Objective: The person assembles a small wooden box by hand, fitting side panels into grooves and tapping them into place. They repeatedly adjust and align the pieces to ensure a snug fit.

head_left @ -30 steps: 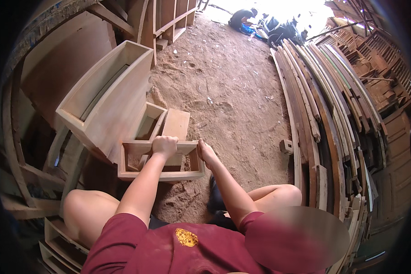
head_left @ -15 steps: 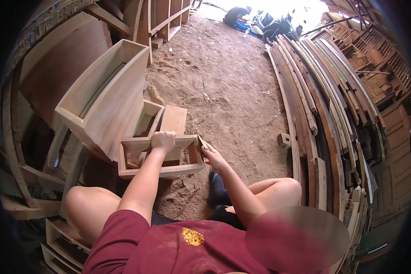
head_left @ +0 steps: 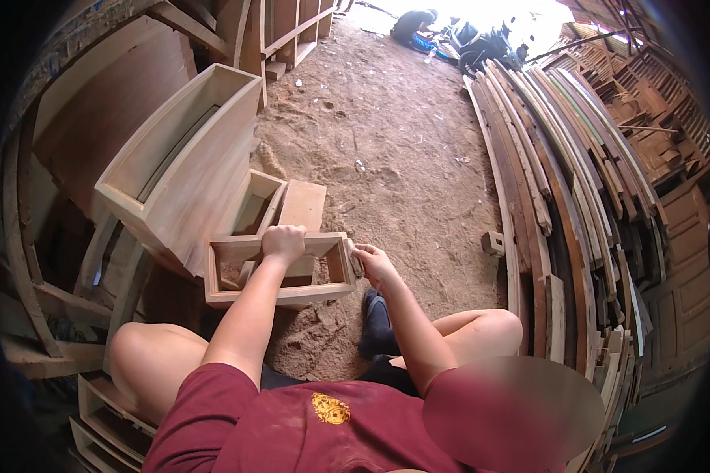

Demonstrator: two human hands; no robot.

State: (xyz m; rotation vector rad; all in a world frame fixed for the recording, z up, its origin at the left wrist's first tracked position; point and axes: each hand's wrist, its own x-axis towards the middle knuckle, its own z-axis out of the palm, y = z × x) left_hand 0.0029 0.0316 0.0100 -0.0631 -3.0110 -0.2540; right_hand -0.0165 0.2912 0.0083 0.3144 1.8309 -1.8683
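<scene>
An open rectangular wooden drawer frame (head_left: 248, 297) lies across in front of me, above my lap. My left hand (head_left: 284, 243) is closed over its far side board. At the frame's right end, my right hand (head_left: 376, 266) pinches a thin brownish piece (head_left: 355, 258) against the outer face. What that piece is made of cannot be made out. Behind the frame are a smaller wooden box (head_left: 262, 197) and a flat board (head_left: 303, 204), both partly hidden by it.
A large open wooden box (head_left: 201, 158) stands tilted at the left. Long planks (head_left: 528, 173) are stacked along the right, with a small block (head_left: 492, 243) beside them. Sandy ground (head_left: 379, 126) runs to the far end, where a person (head_left: 410, 30) sits near a motorbike (head_left: 485, 47).
My right hand has gone from lying nearly flat along the frame's right end to a pinch, its fingers drawn slightly away. My left hand keeps its hold on the far board.
</scene>
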